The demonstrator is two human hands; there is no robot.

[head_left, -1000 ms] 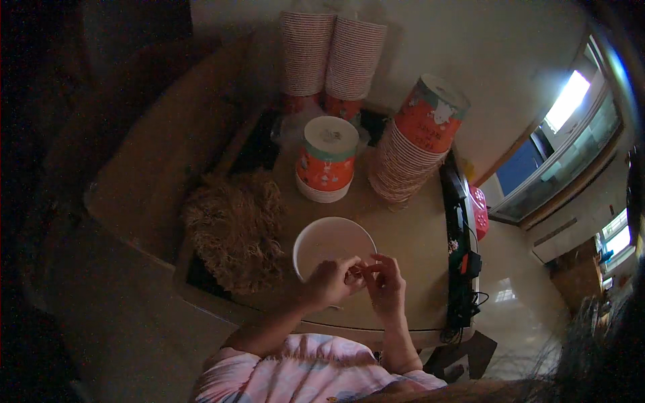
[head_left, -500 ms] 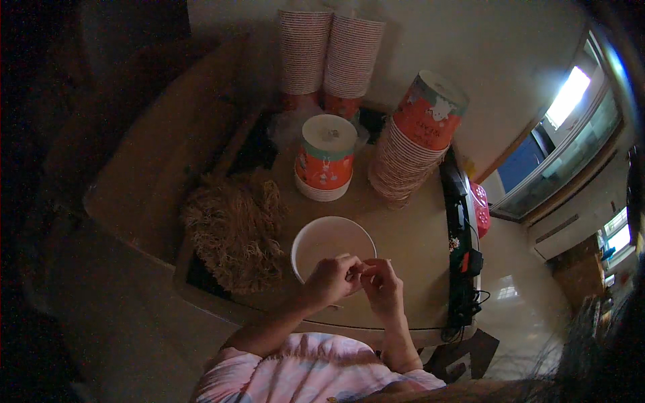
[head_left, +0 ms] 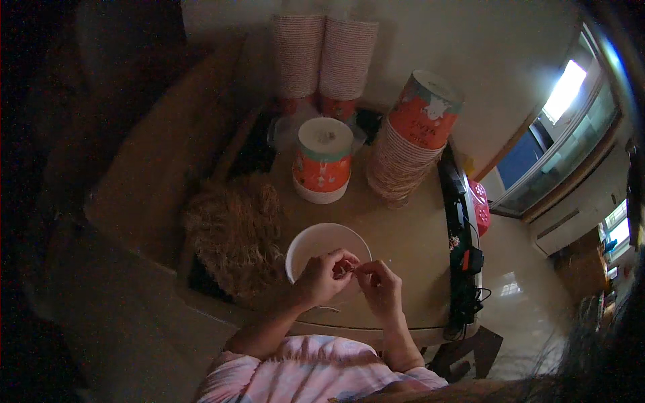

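Both hands are meeting over the near rim of a white bowl point(head_left: 322, 252) sitting on the wooden table point(head_left: 403, 235). Left hand point(head_left: 326, 275) is curling its fingers inward, fingertips pinched together, and right hand point(head_left: 379, 285) is pinching toward it, the two nearly touching. Something small is lying between the fingertips, too dim and tiny to identify. A heap of tan fibrous material point(head_left: 235, 232) is lying just left of the bowl. Behind it, an orange-and-white lidded tub point(head_left: 322, 161) is standing beside a leaning stack of paper bowls point(head_left: 406, 158). Dim light is hiding the table's left side.
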